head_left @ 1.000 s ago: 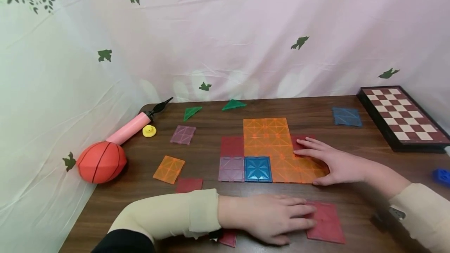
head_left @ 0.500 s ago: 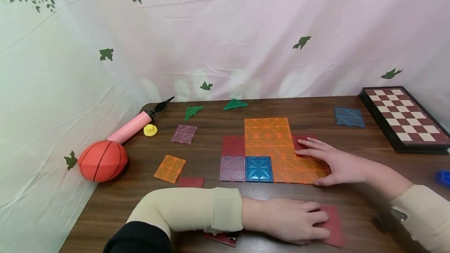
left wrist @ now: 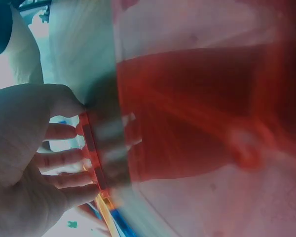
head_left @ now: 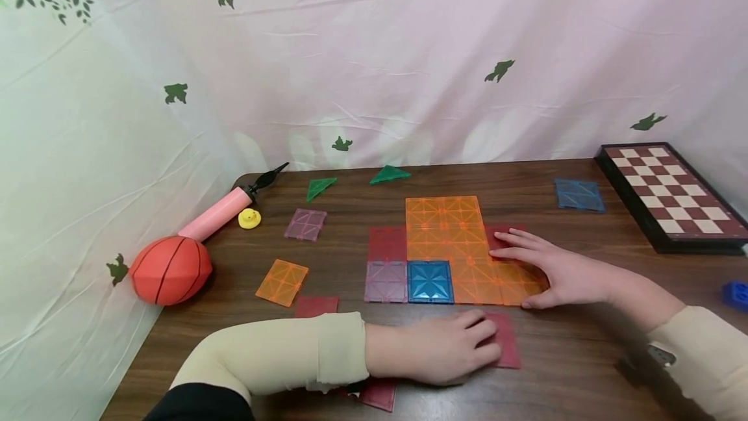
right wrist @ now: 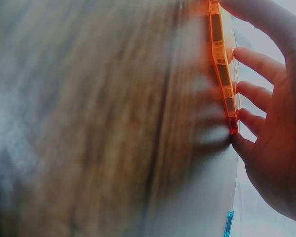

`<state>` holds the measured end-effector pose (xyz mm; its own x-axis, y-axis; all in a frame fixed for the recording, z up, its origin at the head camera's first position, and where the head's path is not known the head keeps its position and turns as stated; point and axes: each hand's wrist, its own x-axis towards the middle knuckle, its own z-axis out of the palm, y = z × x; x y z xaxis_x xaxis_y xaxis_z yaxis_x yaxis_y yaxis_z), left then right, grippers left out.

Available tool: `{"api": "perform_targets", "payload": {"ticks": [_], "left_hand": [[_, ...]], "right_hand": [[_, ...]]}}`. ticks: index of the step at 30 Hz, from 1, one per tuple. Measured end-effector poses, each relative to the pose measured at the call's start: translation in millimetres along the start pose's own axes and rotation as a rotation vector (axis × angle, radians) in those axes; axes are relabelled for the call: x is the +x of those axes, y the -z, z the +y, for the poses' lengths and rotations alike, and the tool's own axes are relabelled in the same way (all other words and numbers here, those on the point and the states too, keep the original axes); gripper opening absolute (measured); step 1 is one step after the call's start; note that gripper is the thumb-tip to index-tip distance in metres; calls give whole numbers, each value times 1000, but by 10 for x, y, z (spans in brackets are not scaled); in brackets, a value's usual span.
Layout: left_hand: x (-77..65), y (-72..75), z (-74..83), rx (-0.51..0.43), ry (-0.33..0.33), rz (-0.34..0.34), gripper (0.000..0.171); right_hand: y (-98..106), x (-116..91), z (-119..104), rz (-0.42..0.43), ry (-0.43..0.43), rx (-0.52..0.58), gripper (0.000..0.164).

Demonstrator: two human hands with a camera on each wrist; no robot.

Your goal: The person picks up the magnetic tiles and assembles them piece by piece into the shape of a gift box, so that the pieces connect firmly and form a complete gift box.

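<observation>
My left hand (head_left: 438,346) holds a red magnetic tile (head_left: 507,343) near the table's front, its bent fingers over the tile's left side. In the left wrist view, the thumb and fingertips meet the tile's edge (left wrist: 91,153). My right hand (head_left: 555,271) rests with spread fingers on the right side of a flat tile layout. Its fingertips lie on a red tile at the back and its thumb sits by the front corner of the orange tiles (head_left: 442,229). The layout also contains a blue tile (head_left: 430,281), a purple tile (head_left: 386,281) and another red tile (head_left: 387,243).
Loose tiles lie to the left: orange (head_left: 282,282), purple (head_left: 306,224), red (head_left: 316,306), with green triangles (head_left: 389,175) behind. Another red tile (head_left: 378,396) sits below my left forearm. A red ball (head_left: 170,270), pink pump (head_left: 214,214), yellow duck (head_left: 249,218) and checkered board (head_left: 672,193) surround them.
My left hand reached right onto the red tile, then drew it left and toward the layout. Its fingers have bent. The right hand stays where it was.
</observation>
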<state>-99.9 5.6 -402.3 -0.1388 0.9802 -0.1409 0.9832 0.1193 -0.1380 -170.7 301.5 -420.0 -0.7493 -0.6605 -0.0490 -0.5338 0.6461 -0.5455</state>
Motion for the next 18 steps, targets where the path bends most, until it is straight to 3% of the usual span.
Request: {"api": "perform_targets", "payload": {"ticks": [4,18], "left_hand": [[-47,-7,-65,22,18,23,26],[-83,15,-170,-79,18,-44,43]], "right_hand": [[4,7,4,-1,2,7,87],[-7,-3,1,7,13,-1,86]]}}
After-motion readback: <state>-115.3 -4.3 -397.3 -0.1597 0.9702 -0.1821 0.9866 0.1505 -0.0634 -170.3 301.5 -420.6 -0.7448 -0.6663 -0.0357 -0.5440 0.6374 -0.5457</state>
